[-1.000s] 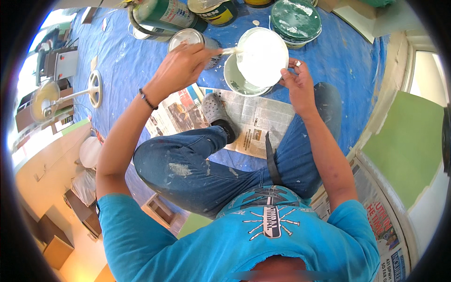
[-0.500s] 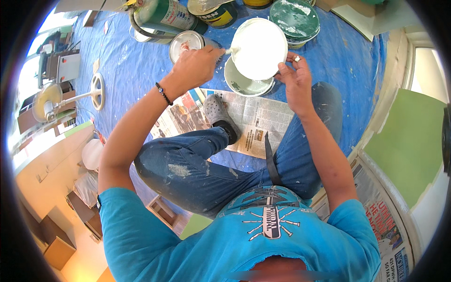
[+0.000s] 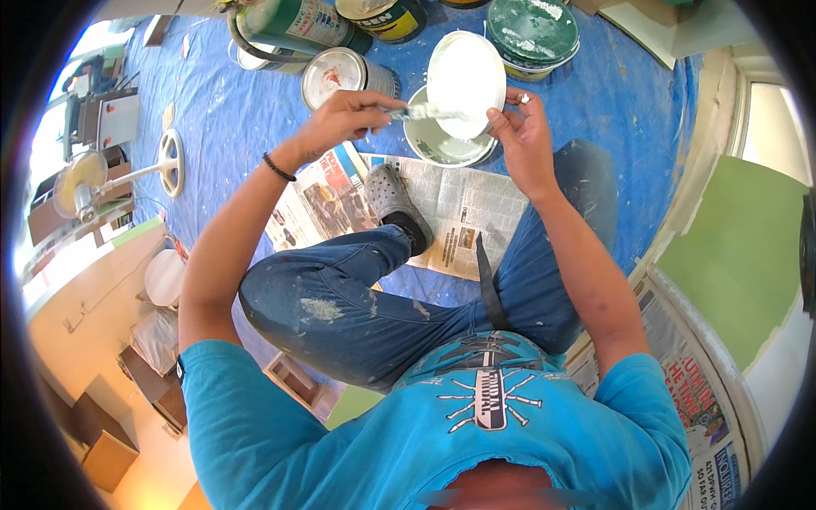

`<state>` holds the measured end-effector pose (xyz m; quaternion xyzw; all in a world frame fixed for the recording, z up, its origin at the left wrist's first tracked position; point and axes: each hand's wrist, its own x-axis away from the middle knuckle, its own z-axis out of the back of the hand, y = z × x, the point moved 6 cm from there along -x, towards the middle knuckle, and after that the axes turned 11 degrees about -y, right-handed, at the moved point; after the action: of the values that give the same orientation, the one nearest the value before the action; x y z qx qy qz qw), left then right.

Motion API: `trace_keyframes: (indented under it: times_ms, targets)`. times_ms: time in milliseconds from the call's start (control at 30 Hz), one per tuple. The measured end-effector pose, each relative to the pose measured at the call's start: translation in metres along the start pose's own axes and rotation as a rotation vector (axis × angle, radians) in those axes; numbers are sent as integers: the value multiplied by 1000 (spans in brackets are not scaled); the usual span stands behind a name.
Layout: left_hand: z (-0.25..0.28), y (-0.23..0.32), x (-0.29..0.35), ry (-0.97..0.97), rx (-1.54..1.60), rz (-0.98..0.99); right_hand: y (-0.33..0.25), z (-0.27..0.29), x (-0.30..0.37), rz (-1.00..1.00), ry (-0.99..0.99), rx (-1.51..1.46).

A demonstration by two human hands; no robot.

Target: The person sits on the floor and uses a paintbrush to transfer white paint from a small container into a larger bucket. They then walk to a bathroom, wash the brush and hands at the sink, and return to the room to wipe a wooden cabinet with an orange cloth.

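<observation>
My right hand [image 3: 525, 146] pinches the right edge of a round white lid [image 3: 463, 72], which is tilted above an open pail [image 3: 455, 155] with a pale grey-green inside. Fingers and thumb of my left hand [image 3: 347, 123] close on the left end of a slim paint-smeared stick [image 3: 416, 112]. Its far end is white and blurred, and lies across the lower part of the lid. Whether that end has bristles I cannot tell. Just beyond my left hand stands a paint can [image 3: 336, 78] with reddish smears on its top.
Blue sheeting [image 3: 229, 110] covers the floor, with newspaper [image 3: 476, 204] under my grey clog [image 3: 389, 191]. A green-lidded pail [image 3: 534, 34], a dark tub [image 3: 382, 19] and a green cylinder with a hose [image 3: 293, 25] stand at the far side. A fan [image 3: 85, 191] lies at the left.
The lid has tipped to a narrower angle, showing more of the pail. My left hand has drawn left and slightly down, and more of the stick shows.
</observation>
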<state>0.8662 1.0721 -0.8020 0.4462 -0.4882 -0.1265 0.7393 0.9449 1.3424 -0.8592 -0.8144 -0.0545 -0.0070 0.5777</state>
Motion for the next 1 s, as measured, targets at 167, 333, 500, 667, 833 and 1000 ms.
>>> trace_keyframes:
  times_ms: [167, 333, 500, 667, 833, 1000]
  targets:
    - [25, -21, 3, 143, -409, -62, -3, 11, 1, 34, 37, 39]
    - [-7, -19, -17, 54, -1188, -205, -1, 16, 0, 3, 34, 105]
    - [-19, -8, -11, 30, -1385, -202, 2, 17, 0, 22, 43, 122]
    - [-15, 1, 5, -5, -1417, -35, 2, 18, 0, -1, 32, 129]
    - [-10, 30, 23, 65, -1271, -56, -2, 16, 1, 2, 28, 102]
    - [3, 57, 25, 336, -716, -136, -3, 12, 1, -37, 18, -62]
